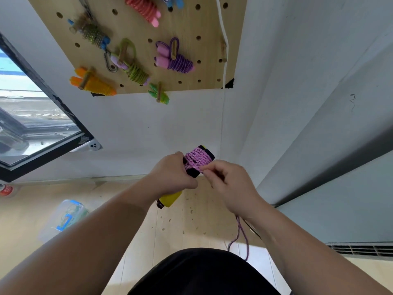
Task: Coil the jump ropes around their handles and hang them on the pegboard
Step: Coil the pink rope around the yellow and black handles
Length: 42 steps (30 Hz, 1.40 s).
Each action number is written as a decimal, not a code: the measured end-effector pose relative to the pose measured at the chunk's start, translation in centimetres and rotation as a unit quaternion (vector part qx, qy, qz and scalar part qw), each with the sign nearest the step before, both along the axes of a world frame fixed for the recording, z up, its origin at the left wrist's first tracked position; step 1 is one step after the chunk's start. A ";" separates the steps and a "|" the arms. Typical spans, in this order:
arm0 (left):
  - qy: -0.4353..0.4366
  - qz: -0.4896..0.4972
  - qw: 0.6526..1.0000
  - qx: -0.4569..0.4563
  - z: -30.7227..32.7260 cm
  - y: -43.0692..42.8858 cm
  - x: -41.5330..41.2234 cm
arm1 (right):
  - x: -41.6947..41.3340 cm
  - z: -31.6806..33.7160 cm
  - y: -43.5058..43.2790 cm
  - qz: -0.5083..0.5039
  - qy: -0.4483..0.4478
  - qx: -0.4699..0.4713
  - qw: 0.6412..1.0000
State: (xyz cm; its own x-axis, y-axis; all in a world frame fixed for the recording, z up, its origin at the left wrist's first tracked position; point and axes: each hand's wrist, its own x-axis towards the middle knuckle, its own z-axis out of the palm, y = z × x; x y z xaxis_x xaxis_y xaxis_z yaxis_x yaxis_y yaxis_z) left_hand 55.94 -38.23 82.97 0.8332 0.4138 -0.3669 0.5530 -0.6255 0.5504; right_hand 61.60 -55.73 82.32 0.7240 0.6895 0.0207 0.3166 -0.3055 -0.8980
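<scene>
We see the left hand (172, 173) closed around a pair of jump-rope handles (192, 173), black where they show above the fingers, with a yellow end (171, 199) sticking out below the palm. A pink and purple speckled rope (197, 159) is wound in tight turns around the black part, just above the left hand. The right hand (229, 184) pinches this rope between thumb and fingertips right beside the coil. The loose tail (241, 237) shows below the right wrist and hangs as a loop towards the person's dark clothing. Both hands are held in front of a white wall, above a pale wooden floor (191, 216).

Higher on the wall is the wooden pegboard (197, 24). Several coiled ropes hang on its pegs: a purple one (180, 62), a green one (136, 71), an orange one (93, 83), a red one with pink handles (144, 9) and a small green bundle (159, 95) at the lower edge. A white cord (224, 50) runs down the board's right side. A window (32, 116) is at the left, and a clear plastic box (63, 218) sits on the floor below it.
</scene>
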 end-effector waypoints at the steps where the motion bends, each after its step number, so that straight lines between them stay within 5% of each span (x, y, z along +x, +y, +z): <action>1: -0.019 0.025 0.999 -0.043 0.3 -0.4 -0.2 | 0.3 0.1 -0.3 -0.016 0.044 0.023 0.999; 7: -0.086 0.053 0.957 -0.272 2.2 -1.6 -0.9 | 1.8 0.3 -1.1 -0.022 0.251 0.051 0.966; 15: -0.056 -0.004 0.846 -0.531 2.9 -1.5 -2.0 | 3.6 2.3 -1.8 0.161 0.273 0.133 0.939; 19: -0.031 -0.012 0.799 -0.600 2.2 -0.8 -2.3 | 4.0 2.5 -1.9 0.161 0.186 0.074 0.966; 23: -0.011 -0.002 0.776 -0.631 1.7 -0.4 -2.2 | 3.6 2.2 -1.1 0.117 0.193 0.067 0.972; 25: -0.005 0.023 0.794 -0.607 2.1 -0.5 -2.2 | 3.4 1.9 -0.8 0.091 0.178 0.053 0.978; 27: -0.023 0.063 0.859 -0.508 2.5 -0.9 -2.1 | 3.1 1.5 -0.6 0.049 0.156 0.032 0.986; 30: -0.072 0.045 0.989 -0.118 2.8 -2.1 -2.6 | 3.1 1.2 -0.4 -0.034 0.147 -0.001 0.989; 32: -0.077 -0.008 0.988 0.132 2.7 -3.4 -3.2 | 3.3 1.3 -0.3 -0.087 0.167 0.004 0.982; 34: -0.121 -0.035 0.961 0.248 1.8 -4.2 -3.4 | 3.5 1.4 0.0 -0.121 0.197 0.030 0.972; 38: -0.217 -0.036 0.928 0.301 0.6 -3.3 -2.9 | 2.7 2.1 0.6 -0.121 0.212 0.073 0.967; 42: -0.256 0.011 0.947 0.193 1.6 -2.6 -3.0 | 2.3 3.0 0.1 -0.064 0.247 0.142 0.956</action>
State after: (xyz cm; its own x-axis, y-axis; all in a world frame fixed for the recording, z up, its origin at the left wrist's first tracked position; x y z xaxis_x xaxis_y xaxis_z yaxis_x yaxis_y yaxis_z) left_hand 52.93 -40.80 84.54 0.8508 0.4540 0.2645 0.2912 -0.8264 0.4818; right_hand 63.87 -55.62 85.35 0.7718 0.6118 -0.1731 -0.1916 -0.0358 -0.9808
